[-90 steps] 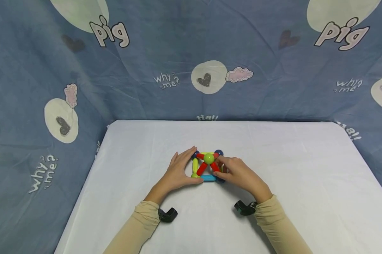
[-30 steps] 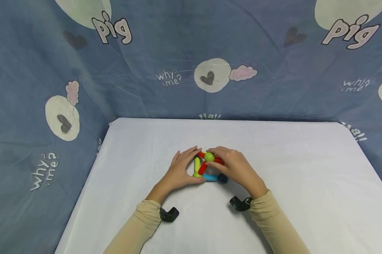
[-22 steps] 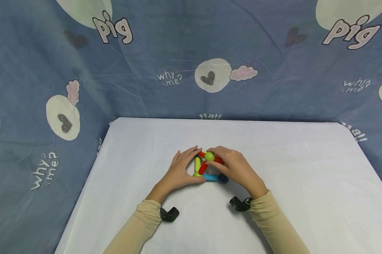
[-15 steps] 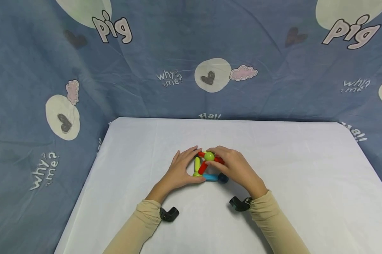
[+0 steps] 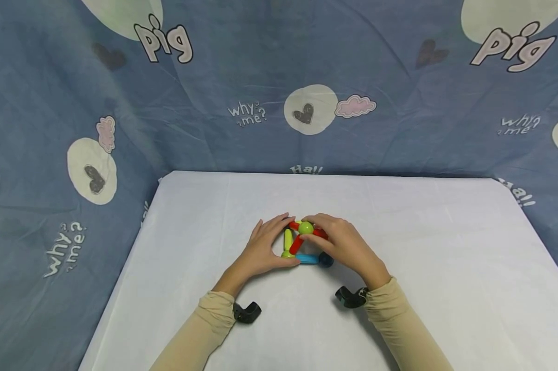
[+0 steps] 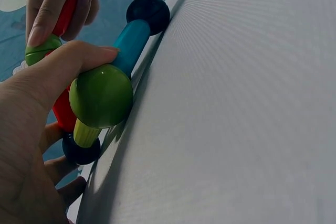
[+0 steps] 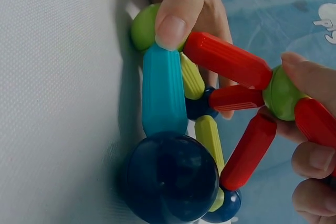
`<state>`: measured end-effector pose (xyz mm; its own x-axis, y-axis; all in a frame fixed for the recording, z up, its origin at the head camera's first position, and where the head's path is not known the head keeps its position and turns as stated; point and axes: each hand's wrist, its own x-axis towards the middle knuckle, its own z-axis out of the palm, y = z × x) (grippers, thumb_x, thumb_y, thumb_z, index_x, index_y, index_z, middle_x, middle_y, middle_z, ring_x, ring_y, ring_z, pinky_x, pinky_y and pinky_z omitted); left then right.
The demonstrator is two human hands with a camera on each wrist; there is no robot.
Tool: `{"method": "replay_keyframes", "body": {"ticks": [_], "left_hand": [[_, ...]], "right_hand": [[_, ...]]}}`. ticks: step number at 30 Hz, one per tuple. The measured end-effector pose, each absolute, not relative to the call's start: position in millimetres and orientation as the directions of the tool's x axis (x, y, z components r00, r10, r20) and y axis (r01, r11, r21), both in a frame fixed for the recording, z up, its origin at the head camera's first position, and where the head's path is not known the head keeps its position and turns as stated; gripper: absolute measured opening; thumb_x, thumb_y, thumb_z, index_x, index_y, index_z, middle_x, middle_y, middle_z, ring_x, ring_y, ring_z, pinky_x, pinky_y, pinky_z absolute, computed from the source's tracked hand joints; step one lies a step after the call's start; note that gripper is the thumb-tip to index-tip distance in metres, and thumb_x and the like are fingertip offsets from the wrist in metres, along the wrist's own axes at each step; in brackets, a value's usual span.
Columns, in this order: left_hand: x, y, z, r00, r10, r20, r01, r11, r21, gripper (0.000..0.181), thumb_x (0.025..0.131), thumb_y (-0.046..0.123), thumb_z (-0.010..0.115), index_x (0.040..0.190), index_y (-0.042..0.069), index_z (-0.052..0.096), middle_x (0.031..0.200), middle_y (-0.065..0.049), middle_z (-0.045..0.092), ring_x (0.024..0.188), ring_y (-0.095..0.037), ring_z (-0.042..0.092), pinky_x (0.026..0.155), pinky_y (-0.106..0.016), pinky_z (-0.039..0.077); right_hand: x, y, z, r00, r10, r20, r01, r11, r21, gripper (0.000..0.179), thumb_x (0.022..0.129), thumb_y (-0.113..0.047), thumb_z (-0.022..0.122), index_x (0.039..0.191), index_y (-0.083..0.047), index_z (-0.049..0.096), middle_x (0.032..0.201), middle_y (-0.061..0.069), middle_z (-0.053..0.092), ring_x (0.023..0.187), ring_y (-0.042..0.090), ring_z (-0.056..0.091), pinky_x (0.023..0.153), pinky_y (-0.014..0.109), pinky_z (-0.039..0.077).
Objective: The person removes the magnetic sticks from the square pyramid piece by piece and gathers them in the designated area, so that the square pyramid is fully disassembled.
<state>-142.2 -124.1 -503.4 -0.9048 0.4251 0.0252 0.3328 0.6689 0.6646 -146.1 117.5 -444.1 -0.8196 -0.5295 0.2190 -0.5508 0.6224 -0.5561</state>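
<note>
A frame of magnetic building rods and balls stands on the white table. A light-blue rod runs along its front to a navy ball; yellow-green rods form other base sides. Red rods slope up to a green top ball. My left hand grips the frame's left side, thumb on the blue rod by the green corner ball, fingers around the far-left corner. My right hand pinches the top ball; another red rod runs from it under those fingers, its outer end away from the front navy ball.
A white cloth covers the table. Behind and to the left hangs a blue printed curtain. Black wrist cameras sit at both wrists, close above the tabletop.
Since three seconds ago, my right hand has moved from the front-right red rod up to the top ball. That rod's lower end has swung off the corner. The last second shows no visible movement.
</note>
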Motion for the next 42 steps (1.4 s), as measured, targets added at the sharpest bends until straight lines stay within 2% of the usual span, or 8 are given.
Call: {"method": "replay_keyframes", "body": {"ticks": [13,16,23,27,31,33,36,42], "left_hand": [[-142.1,-123.4,-502.7,-0.904,0.428,0.02,0.33,0.666,0.669,0.1,0.076,0.057,0.085,0.16,0.03,0.037,0.17,0.003,0.032,0.158,-0.026,0.026,0.128,-0.062,0.004],[-142.2,-121.9,-503.0,-0.902,0.432,0.012,0.329,0.666,0.669,0.1,0.077,0.057,0.084,0.16,0.031,0.036,0.17,0.003,0.031,0.159,-0.025,0.025,0.129,-0.061,0.003],[-142.7,-123.0,-503.6,-0.907,0.422,-0.001,0.312,0.672,0.672,0.101,0.075,0.056,0.085,0.16,0.031,0.037,0.17,0.004,0.031,0.159,-0.026,0.025,0.129,-0.06,0.001],[-142.5,-123.1,-504.7,-0.911,0.412,0.006,0.307,0.67,0.676,0.102,0.074,0.056,0.086,0.16,0.031,0.037,0.17,0.004,0.031,0.159,-0.026,0.024,0.129,-0.06,0.001],[-142.6,-124.4,-507.5,-0.915,0.404,0.012,0.306,0.673,0.674,0.104,0.074,0.06,0.086,0.161,0.031,0.036,0.17,0.004,0.031,0.159,-0.026,0.025,0.129,-0.061,0.002],[-142.5,-124.2,-508.6,-0.916,0.4,0.013,0.304,0.674,0.674,0.106,0.073,0.062,0.086,0.161,0.031,0.036,0.17,0.004,0.031,0.159,-0.025,0.025,0.129,-0.061,0.002],[-142.6,-123.4,-508.9,-0.917,0.4,0.014,0.304,0.673,0.675,0.107,0.072,0.064,0.086,0.161,0.032,0.035,0.169,0.004,0.031,0.159,-0.025,0.025,0.129,-0.061,0.002],[-143.0,-123.8,-507.4,-0.912,0.41,0.018,0.313,0.666,0.677,0.109,0.072,0.064,0.086,0.162,0.03,0.035,0.171,0.003,0.029,0.159,-0.025,0.024,0.129,-0.06,0.001]], "right_hand": [[-149.2,118.3,-447.5,-0.827,-0.532,0.183,-0.509,0.568,-0.647,0.039,0.096,-0.032,0.073,0.129,-0.01,0.07,0.121,0.004,0.074,0.093,0.013,0.066,0.085,0.035,0.057],[-150.2,122.2,-446.4,-0.827,-0.532,0.182,-0.498,0.545,-0.675,0.04,0.099,-0.032,0.07,0.132,-0.009,0.068,0.124,0.007,0.073,0.099,0.016,0.068,0.089,0.037,0.058],[-151.9,139.7,-433.8,-0.901,-0.36,0.241,-0.397,0.463,-0.793,0.033,0.1,-0.022,0.069,0.13,-0.008,0.069,0.125,0.008,0.073,0.115,0.024,0.068,0.099,0.048,0.056],[-153.2,142.6,-433.2,-0.897,-0.392,0.207,-0.389,0.475,-0.789,0.037,0.098,-0.027,0.072,0.132,-0.011,0.069,0.127,0.007,0.073,0.109,0.022,0.07,0.096,0.042,0.059],[-155.3,138.5,-434.9,-0.884,-0.42,0.205,-0.408,0.48,-0.777,0.041,0.093,-0.027,0.078,0.131,-0.016,0.07,0.126,0.004,0.073,0.092,0.018,0.067,0.081,0.03,0.058],[-155.8,137.0,-436.4,-0.877,-0.432,0.21,-0.422,0.485,-0.766,0.042,0.091,-0.026,0.08,0.131,-0.017,0.07,0.127,0.003,0.073,0.089,0.017,0.064,0.078,0.027,0.056],[-155.8,135.9,-438.4,-0.874,-0.442,0.205,-0.426,0.491,-0.76,0.045,0.09,-0.026,0.081,0.132,-0.017,0.069,0.129,0.004,0.073,0.096,0.017,0.066,0.081,0.031,0.057],[-154.7,134.8,-442.0,-0.879,-0.436,0.195,-0.41,0.479,-0.776,0.047,0.089,-0.025,0.082,0.133,-0.017,0.069,0.132,0.007,0.071,0.116,0.025,0.069,0.095,0.048,0.059]]}}
